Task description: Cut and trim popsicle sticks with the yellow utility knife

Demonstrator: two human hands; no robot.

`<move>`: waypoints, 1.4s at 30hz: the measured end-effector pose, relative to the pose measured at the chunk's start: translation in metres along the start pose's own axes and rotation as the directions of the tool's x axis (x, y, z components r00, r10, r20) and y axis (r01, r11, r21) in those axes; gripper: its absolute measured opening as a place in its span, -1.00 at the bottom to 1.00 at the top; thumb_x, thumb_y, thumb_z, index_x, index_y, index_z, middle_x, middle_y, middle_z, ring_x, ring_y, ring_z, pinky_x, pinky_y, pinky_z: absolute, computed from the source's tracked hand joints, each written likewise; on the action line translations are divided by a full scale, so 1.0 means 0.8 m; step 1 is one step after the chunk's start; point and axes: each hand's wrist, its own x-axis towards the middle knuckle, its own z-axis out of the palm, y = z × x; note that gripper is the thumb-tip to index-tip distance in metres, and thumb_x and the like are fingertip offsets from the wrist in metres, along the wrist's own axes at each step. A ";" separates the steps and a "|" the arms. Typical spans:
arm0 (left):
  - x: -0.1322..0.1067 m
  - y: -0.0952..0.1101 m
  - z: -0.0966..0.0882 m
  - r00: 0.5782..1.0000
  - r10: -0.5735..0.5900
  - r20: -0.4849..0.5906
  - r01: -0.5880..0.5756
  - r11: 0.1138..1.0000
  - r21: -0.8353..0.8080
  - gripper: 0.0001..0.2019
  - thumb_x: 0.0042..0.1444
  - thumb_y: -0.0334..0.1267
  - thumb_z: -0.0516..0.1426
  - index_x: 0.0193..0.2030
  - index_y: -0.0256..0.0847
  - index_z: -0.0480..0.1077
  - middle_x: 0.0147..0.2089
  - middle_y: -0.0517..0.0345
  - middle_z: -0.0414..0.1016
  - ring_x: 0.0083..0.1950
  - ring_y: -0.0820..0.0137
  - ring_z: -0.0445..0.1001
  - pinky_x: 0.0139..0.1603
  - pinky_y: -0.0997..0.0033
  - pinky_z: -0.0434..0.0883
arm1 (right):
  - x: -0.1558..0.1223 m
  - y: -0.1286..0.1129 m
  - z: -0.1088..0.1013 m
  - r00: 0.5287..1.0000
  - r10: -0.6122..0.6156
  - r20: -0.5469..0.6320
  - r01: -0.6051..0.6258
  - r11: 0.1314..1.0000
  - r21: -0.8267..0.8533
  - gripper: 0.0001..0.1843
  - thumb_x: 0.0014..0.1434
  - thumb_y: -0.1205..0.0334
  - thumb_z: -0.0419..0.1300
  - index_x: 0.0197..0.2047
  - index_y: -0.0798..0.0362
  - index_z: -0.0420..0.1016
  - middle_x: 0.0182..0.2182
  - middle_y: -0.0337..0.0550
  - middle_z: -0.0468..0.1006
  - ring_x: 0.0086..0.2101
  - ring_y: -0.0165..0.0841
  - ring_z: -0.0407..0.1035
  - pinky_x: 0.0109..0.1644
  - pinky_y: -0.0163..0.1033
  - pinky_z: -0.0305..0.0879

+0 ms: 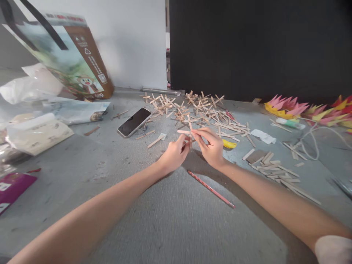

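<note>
Two pale wooden craft sticks [183, 131] form a cross in front of me, one lying level and one pointing up. My right hand [212, 148] pinches this cross between thumb and fingertips at its right side. Just below it, my left hand [173, 154] is closed, thumb and fingers pressed together around the lower part of the cross; its exact grip is partly hidden. A red patterned pencil [211, 189] lies on the table below my hands. Behind them spreads a heap of crossed craft sticks [202, 104].
A phone [134, 122] lies left of the heap. Loose sticks [275, 168] and a yellow piece [229, 144] are on the right, with folded paper flowers [286, 107] farther back. A printed bag [82, 62] and plastic wrappers [38, 132] occupy the left.
</note>
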 end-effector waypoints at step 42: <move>0.001 -0.003 -0.001 0.994 -0.045 -0.098 0.041 0.998 -0.039 -0.84 0.40 -0.16 0.09 -0.11 -0.19 0.40 -0.40 0.20 0.55 -0.48 0.48 0.44 -0.42 0.53 0.29 | -0.002 -0.003 0.000 0.993 0.111 0.026 -0.113 0.991 0.072 -0.81 0.41 0.15 0.19 -0.06 -0.02 0.62 -0.29 -0.11 0.55 -0.34 -0.31 0.40 -0.22 -0.15 0.42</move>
